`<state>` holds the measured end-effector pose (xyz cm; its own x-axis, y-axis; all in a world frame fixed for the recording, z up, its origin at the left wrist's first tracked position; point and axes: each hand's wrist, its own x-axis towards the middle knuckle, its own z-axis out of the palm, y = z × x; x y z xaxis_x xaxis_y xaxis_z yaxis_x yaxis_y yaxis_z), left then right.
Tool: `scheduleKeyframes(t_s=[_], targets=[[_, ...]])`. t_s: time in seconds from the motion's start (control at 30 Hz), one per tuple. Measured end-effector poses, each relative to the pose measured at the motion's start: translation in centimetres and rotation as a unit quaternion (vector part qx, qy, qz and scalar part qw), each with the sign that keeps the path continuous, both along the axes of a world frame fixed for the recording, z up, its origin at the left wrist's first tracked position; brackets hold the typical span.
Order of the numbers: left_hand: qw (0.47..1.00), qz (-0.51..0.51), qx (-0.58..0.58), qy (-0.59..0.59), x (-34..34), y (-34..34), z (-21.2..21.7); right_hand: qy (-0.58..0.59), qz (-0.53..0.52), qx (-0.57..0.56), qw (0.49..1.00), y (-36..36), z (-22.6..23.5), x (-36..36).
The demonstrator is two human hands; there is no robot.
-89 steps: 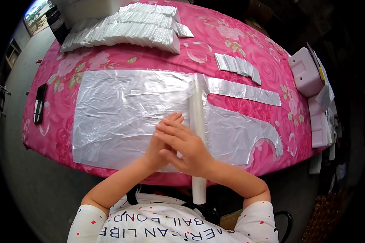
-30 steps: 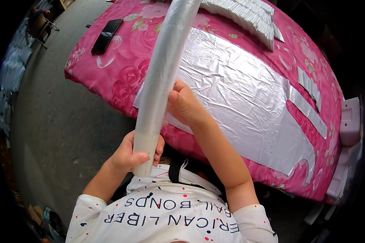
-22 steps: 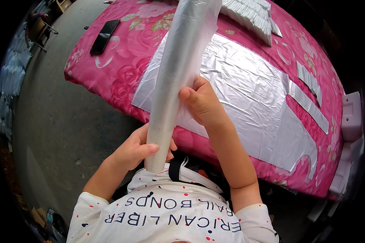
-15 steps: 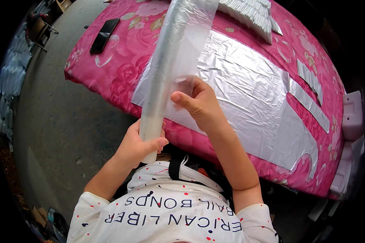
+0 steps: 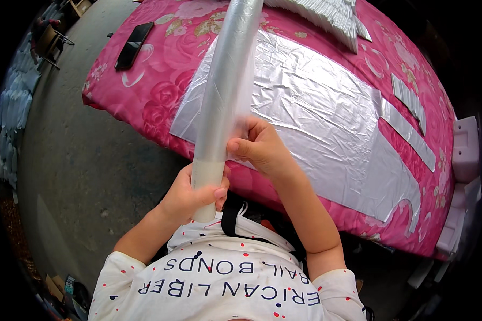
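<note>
My left hand (image 5: 190, 193) is wrapped round the bare pale core tube (image 5: 209, 174) at the near end of a long roll of clear plastic film (image 5: 225, 85). The roll slants up and away from me over the table's near edge; its far end runs out of view. With thumb and fingers, my right hand (image 5: 261, 145) pinches the film's loose edge at the roll's right side. Beneath and to the right lies a flat silvery plastic bag (image 5: 316, 117), wrinkled, with two strap-like handles at its right end.
A pink flowered cloth (image 5: 160, 101) covers the table. On it are a black phone (image 5: 134, 45) at the far left, a stack of folded silvery bags (image 5: 326, 18) at the back and a smaller bundle (image 5: 408, 101) at right. Pale plastic containers (image 5: 466, 150) stand beyond the right edge.
The roll has tilted more upright and its near end has come slightly right and closer. The wide loose flap of film now lies closer against the roll; my right hand has moved slightly down.
</note>
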<state>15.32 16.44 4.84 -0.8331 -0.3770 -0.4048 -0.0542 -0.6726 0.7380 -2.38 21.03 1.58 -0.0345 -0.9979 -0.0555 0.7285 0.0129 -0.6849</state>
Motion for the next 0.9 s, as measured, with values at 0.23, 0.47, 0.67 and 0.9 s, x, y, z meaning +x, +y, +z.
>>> scheduleKeyframes(t_s=[0.23,0.47,0.67,0.9], targets=[[0.952,-0.078,0.196,0.222,0.0,-0.3,-2.5,0.099,-0.026,0.023,0.994,2.2,3.5,1.3],[0.785,-0.203,0.43,0.396,-0.1,0.8,-7.1,0.109,-0.003,-0.006,0.994,2.7,3.6,1.8],[0.984,-0.126,0.108,0.062,-0.2,-1.8,-4.3,0.334,-0.063,0.125,0.932,4.2,2.5,1.6],[0.984,-0.133,-0.079,-0.087,-0.9,-1.9,-3.9,0.454,-0.045,0.185,0.871,5.1,0.4,3.0]])
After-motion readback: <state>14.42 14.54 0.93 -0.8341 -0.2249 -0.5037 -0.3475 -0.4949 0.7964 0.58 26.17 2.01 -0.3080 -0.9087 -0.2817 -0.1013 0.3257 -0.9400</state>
